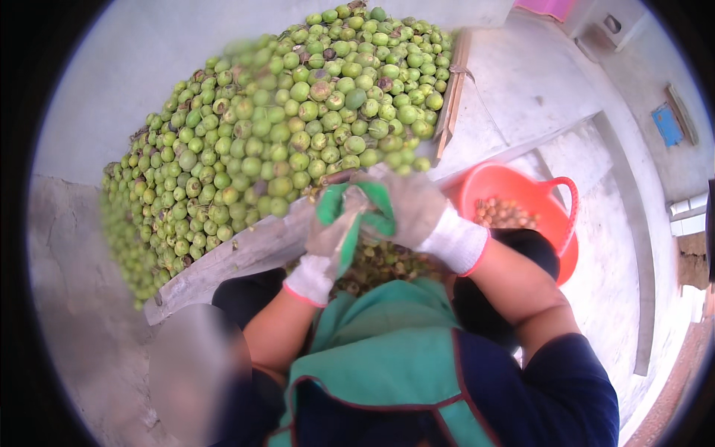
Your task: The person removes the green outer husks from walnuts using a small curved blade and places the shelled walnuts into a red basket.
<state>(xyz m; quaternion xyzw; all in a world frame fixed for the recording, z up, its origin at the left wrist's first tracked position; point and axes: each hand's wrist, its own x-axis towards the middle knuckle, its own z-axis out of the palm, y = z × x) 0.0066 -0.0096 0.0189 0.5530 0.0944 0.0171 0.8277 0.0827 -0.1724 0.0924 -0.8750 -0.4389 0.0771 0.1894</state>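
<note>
In knitted gloves with green palms and white cuffs, my left hand (333, 223) and my right hand (410, 205) meet in front of my lap. The fingers of both are curled closed against each other. Whatever lies between them is hidden and blurred. A brownish, stick-like piece (339, 177) shows just beyond the fingertips; I cannot tell whether a hand holds it. Past my hands rises a big heap of round green-husked fruits (298, 115), some with dark blotches. Below them, between my knees, lie broken green and brown husks (383, 264).
A long board (242, 247) edges the heap's near side, and another wooden board (450, 97) stands at its right end. To my right sits a red flexible tub (477, 186) with a looped handle, holding light-brown nuts (506, 214). A low ledge (629, 194) curves farther right.
</note>
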